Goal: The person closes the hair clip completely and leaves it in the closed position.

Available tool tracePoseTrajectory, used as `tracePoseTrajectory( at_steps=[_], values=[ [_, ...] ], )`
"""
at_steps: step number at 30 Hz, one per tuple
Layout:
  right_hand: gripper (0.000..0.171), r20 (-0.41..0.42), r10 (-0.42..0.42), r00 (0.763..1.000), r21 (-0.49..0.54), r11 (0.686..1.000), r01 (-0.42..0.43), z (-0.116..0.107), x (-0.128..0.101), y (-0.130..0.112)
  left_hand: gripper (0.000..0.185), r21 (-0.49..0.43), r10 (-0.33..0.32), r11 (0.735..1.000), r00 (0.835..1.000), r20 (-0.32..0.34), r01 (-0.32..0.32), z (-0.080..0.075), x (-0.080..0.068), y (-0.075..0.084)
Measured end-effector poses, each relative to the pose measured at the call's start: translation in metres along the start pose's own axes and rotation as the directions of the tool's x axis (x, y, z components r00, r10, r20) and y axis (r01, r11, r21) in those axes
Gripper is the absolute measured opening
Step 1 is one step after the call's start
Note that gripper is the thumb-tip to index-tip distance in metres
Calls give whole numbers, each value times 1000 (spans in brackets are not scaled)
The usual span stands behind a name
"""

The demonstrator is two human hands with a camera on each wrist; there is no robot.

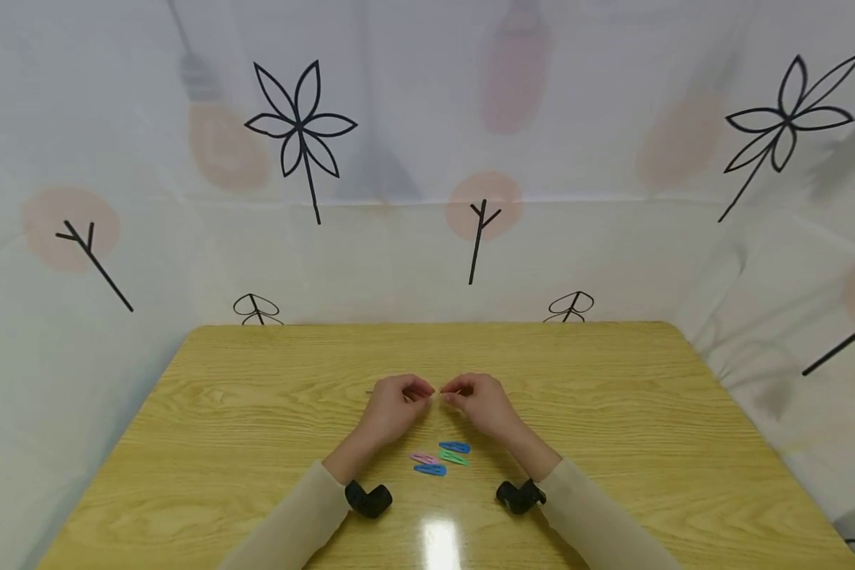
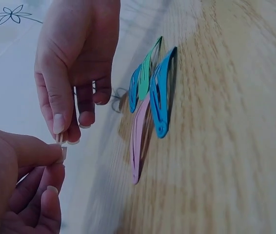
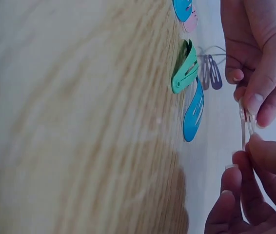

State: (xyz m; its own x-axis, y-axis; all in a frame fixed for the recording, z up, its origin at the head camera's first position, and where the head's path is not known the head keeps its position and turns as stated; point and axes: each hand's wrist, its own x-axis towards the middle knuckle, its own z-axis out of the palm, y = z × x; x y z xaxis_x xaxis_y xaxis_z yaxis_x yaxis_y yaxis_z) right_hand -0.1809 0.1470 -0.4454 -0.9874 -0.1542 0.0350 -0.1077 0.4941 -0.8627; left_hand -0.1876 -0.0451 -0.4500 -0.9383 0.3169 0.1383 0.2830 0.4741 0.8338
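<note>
Both arms reach forward over the wooden counter (image 1: 256, 396), and the two hands meet in the middle, lifted a little above the wood. The left hand (image 1: 392, 408) has its fingers curled in, and its thumb and first finger pinch one end of a small pale hair clip (image 3: 245, 127). The right hand (image 1: 480, 404) is curled the same way and pinches the other end of that same clip with its fingertips (image 2: 60, 127). So the clip sits between the two hands, up in the air, held tight at both ends.

Closer to the person, between the two wrists, four more hair clips lie flat on the counter in a little bunch. Two are blue clips (image 1: 454, 447), one is a green clip (image 1: 453, 458), and one is a pink clip (image 1: 423, 457). They lie close together, some touching.
</note>
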Motion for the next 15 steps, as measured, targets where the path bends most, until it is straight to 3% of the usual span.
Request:
tracePoseTrajectory(
  at_steps=[15],
  values=[
    [4, -99, -49, 994, -42, 998, 45, -5, -16, 0, 6, -40, 53, 998, 998, 27, -52, -1, -6, 1]
  ],
)
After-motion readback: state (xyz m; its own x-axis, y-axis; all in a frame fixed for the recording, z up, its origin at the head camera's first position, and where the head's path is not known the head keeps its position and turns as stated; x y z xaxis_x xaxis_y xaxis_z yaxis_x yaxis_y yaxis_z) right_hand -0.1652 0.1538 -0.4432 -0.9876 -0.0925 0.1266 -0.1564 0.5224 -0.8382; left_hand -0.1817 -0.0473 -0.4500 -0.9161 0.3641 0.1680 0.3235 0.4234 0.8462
